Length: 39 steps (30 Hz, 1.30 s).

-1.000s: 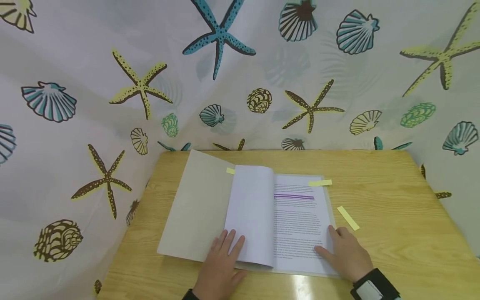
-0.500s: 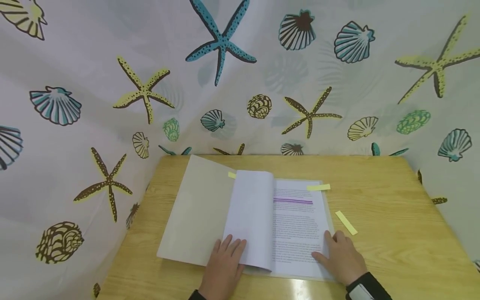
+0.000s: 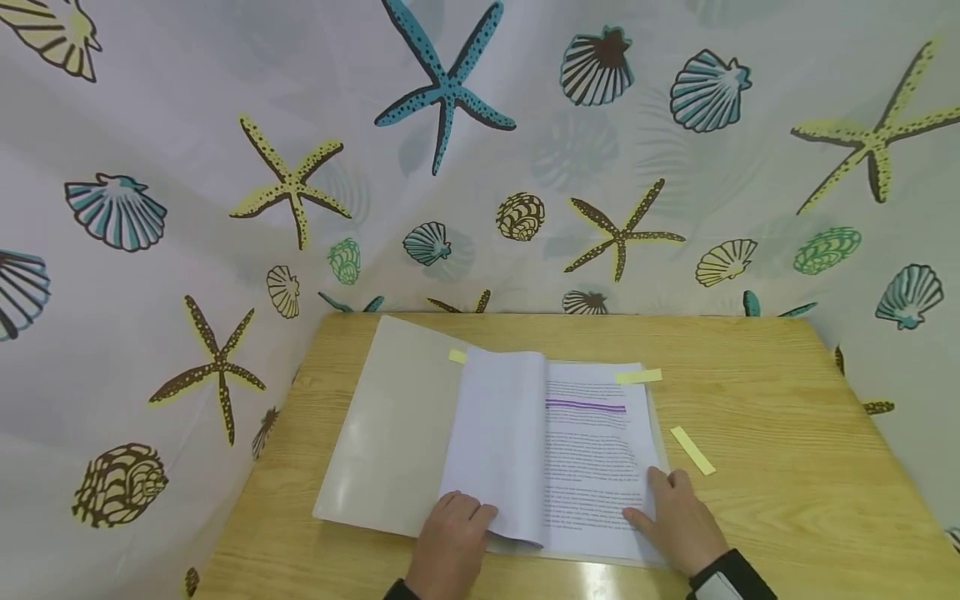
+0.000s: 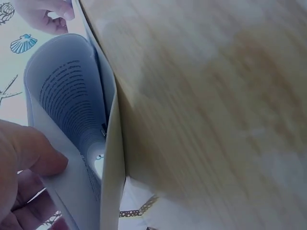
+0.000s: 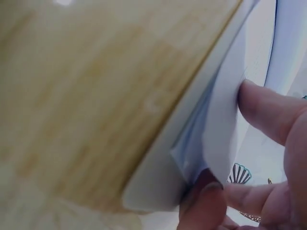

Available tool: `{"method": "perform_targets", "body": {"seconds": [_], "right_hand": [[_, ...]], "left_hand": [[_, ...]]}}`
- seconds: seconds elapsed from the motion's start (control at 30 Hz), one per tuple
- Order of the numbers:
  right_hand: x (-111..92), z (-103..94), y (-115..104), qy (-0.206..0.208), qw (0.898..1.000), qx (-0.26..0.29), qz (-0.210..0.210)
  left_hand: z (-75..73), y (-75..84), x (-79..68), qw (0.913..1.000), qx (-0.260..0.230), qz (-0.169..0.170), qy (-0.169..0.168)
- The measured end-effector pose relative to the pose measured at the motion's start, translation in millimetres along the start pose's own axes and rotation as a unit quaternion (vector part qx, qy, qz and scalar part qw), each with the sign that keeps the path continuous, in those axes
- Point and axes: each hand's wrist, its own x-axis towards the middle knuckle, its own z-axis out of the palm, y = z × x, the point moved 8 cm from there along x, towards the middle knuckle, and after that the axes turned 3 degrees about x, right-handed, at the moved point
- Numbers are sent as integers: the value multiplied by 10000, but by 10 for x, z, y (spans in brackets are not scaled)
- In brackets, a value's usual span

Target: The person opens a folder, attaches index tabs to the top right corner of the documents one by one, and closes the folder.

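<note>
One folder (image 3: 382, 442) lies spread on the wooden table (image 3: 795, 400), near the middle, with its pale cover turned out to the left. The turned pages (image 3: 491, 442) rest partly over that cover, blank side up, and bulge in a curve near the centre. The left hand (image 3: 453, 537) grips them at their lower left corner, its fingers bent; in the left wrist view its thumb lies against the paper with the other fingers on the far side, and lines of print show inside the curl. The right hand (image 3: 681, 525) pinches the lower right edge of the right page (image 3: 588, 467), thumb on the printed face and a finger under the sheet, as the right wrist view shows. Purple lines (image 3: 585, 406) cross the upper part of that page; the words are too small to read. Of three yellow strips, the left strip (image 3: 457, 357) sits by the top of the turned pages, the upper right strip (image 3: 638, 377) juts past the right page's edge, and the loose strip (image 3: 693, 451) lies slanted on the table, near the right hand. A black band (image 3: 731, 575) circles the right wrist. White cloth (image 3: 330, 75) printed with starfish and shells stands behind the table and at both sides.
</note>
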Motion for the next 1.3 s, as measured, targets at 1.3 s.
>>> {"method": "perform_targets", "body": {"seconds": [1.3], "right_hand": [[-2, -240, 71, -293, 9816, 1798, 565]], "left_hand": [[-15, -21, -17, 9981, -578, 52, -194]]}}
